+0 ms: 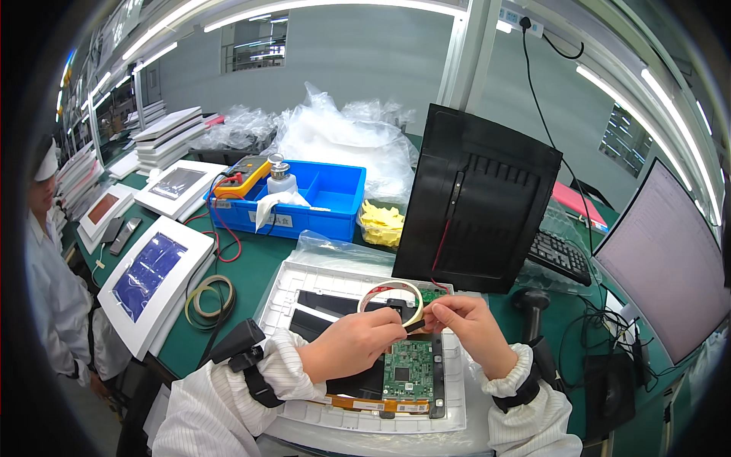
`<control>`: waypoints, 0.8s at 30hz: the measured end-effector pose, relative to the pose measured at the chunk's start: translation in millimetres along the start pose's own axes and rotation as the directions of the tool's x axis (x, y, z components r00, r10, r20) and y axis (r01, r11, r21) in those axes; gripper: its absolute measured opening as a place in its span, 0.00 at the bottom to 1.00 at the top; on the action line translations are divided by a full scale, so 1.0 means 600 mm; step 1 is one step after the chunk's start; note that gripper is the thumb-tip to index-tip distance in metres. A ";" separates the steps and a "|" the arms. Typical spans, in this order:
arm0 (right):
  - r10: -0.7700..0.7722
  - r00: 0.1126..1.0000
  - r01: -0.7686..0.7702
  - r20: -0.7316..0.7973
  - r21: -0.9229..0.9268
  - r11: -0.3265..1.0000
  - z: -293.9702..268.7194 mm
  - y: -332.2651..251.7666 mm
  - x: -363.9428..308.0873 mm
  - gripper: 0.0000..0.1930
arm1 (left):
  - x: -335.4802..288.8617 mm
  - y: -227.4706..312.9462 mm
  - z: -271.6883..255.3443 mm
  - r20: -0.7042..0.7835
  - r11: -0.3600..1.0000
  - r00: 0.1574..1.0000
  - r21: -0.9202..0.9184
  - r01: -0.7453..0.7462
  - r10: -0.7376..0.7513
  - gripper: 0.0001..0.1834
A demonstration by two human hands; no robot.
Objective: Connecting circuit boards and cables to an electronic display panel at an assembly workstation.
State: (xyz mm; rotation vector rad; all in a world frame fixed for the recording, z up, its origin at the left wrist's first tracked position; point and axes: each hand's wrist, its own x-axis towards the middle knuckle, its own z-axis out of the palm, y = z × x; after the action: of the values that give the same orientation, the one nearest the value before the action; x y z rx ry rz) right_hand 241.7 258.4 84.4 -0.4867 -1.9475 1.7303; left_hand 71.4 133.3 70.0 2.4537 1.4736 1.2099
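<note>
A roll of tape (418,298), pale with a red-marked inner ring, is gripped by my left hand (352,344), fingers closed at its lower edge. My right hand (470,329) pinches something at the roll's right side, too small to make out. A short black strip (415,326) shows between the hands. Beneath them lies an opened white device housing (335,280) with a green circuit board (409,373) and an orange flat cable (373,404) along its near edge. Behind it a black back panel (487,198) stands tilted, a thin red wire running down from it.
Further left are a blue divided bin (343,222) with a yellow multimeter (242,177), more tape rolls (209,298) and white framed panels (199,238). A monitor (670,259), keyboard (560,257) and tangled cables are at right. A co-worker (65,282) stands at far left.
</note>
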 end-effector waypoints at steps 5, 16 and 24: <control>0.036 0.999 -0.036 0.007 -0.033 0.999 0.005 -0.004 -0.003 0.09 | -0.001 0.001 0.000 0.000 1.000 1.000 -0.016 0.003 -0.003 0.09; -0.231 0.969 0.245 0.087 -0.437 0.865 0.030 -0.016 -0.015 0.03 | 0.007 0.019 0.001 0.007 0.937 0.958 -0.205 0.283 -0.288 0.11; -0.231 0.970 0.240 0.073 -0.414 0.878 0.038 -0.014 -0.020 0.03 | 0.000 0.012 0.001 0.165 0.914 0.938 -0.226 0.336 -0.304 0.11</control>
State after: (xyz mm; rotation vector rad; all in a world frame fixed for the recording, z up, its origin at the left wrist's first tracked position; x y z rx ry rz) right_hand 239.0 231.8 89.4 -0.3552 -2.2971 1.1677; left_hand 77.4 129.5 72.4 1.9888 1.5067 1.0771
